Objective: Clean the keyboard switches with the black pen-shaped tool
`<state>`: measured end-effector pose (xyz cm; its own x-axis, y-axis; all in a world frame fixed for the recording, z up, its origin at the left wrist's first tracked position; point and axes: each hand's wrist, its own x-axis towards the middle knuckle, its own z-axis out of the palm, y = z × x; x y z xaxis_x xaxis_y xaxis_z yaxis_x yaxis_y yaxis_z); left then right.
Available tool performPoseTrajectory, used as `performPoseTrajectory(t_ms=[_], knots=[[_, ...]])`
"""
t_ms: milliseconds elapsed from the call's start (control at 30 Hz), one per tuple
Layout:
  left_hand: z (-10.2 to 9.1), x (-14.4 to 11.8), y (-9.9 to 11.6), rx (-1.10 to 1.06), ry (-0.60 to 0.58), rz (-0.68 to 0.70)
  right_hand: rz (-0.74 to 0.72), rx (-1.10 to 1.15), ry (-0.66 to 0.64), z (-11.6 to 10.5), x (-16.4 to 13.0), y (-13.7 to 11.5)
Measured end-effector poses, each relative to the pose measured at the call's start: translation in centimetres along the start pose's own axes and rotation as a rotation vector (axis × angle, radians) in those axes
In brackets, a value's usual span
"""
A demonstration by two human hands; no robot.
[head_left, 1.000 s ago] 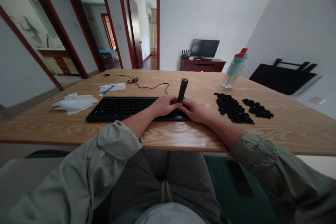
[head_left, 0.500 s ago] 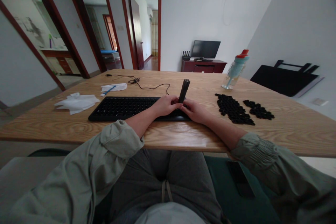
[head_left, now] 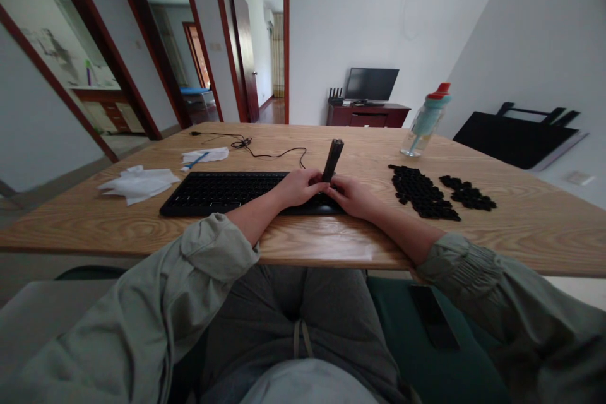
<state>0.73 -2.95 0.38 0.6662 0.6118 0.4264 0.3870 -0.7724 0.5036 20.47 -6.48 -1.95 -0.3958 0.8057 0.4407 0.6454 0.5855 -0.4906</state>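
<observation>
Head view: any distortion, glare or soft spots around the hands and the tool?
Head view: wide-angle bowing bends the door frames and the table edge; dim, flat indoor light, no hard shadows. Mild glare on the front edge below the keyboard. Left hand and right hand grip the dark tool, slightly soft; keycaps merge into black.

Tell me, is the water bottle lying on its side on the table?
No, the water bottle stands upright on the table, beyond the loose black keys.

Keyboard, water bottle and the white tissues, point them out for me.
keyboard (head_left: 218, 191), head view, middle of its key field.
water bottle (head_left: 425, 123), head view, middle of its body.
white tissues (head_left: 139, 182), head view, centre of the pile.
</observation>
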Motion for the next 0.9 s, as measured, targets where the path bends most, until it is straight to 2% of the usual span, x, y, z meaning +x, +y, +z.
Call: performPoseTrajectory(t_ms=[267, 433, 633, 767, 900], knots=[[0.1, 0.1, -0.2, 0.009, 0.023, -0.012, 0.006, 0.050, -0.006, -0.1, 0.1, -0.3], [0.1, 0.4, -0.2, -0.108, 0.007, -0.044, 0.043, 0.119, -0.028, -0.8, 0.0, -0.2], [-0.3, 0.6, 0.0, -0.145, 0.006, -0.061, 0.030, 0.209, 0.249, -2.8, 1.7, -1.3], [-0.5, 0.5, 0.0, -0.041, -0.035, -0.068, 0.030, 0.363, 0.275, -3.0, 4.0, -3.3], [-0.8, 0.3, 0.5, 0.086, -0.103, -0.075, 0.098, 0.533, 0.284, -1.7, 4.9, -4.6]])
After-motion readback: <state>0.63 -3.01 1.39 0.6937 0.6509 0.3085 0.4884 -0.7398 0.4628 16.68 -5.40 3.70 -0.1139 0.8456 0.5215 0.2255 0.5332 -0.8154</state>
